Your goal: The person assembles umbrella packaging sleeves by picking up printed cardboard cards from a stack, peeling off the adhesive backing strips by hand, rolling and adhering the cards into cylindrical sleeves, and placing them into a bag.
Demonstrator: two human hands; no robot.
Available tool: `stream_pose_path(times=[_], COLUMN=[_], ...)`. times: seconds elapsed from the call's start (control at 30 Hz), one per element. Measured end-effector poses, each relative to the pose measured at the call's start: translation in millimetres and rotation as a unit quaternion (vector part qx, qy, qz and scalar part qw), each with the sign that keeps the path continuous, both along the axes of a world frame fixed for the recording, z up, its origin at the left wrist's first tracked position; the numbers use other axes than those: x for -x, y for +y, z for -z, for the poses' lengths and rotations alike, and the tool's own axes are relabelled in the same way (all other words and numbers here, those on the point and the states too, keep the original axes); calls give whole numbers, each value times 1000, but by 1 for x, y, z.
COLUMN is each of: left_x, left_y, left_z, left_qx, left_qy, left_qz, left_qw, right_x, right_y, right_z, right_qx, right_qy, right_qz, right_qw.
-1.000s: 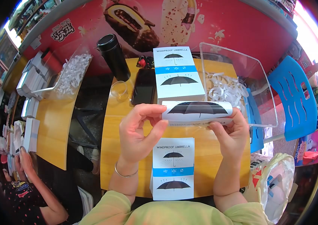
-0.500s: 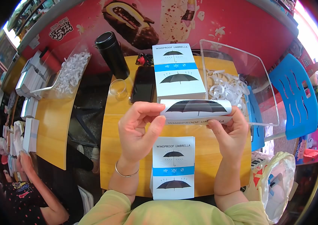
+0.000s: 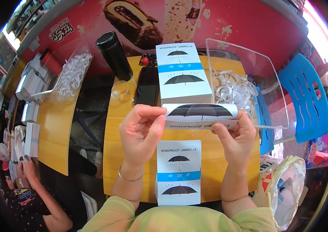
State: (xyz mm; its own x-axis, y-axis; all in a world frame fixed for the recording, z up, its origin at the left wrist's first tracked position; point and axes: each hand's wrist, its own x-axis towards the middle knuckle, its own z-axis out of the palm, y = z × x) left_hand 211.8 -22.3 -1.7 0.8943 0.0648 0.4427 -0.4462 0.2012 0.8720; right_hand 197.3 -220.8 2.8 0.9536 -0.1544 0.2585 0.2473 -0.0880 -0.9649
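Your table [image 3: 127, 154] bore two printed piles, apparently set in line with your body so that both lay within reach. The clear bin [image 3: 272, 127] stood beside the back pile [image 3: 183, 91], its wall limiting side access from your right; paper shreds [image 3: 231, 92] lay inside. The front pile [image 3: 179, 164] lay face up, its print upright to you, likely for easy reading. You held the curled sheet [image 3: 206, 112] raised between the piles, just in front of the back one. Your left hand [image 3: 138, 133] had its grip closed on the left end; your right hand [image 3: 237, 137] had its grip clamped on the right end, thumb across the lower part. Holding both ends probably kept the curl level. The flask [image 3: 115, 56], phone [image 3: 147, 87] and clear cup [image 3: 120, 91] crowded the far left, obstructing neither hand.
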Motion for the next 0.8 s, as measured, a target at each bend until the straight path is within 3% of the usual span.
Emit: stream_pose_path(times=[0.8], left_x=[2], left_y=[0], left_z=[2], left_qx=[-44], left_qy=[-25], left_qz=[-30], left_qw=[998], right_x=[0], right_y=[-1], right_z=[1], right_qx=[-19], right_qy=[17], right_qz=[2], right_qw=[1000])
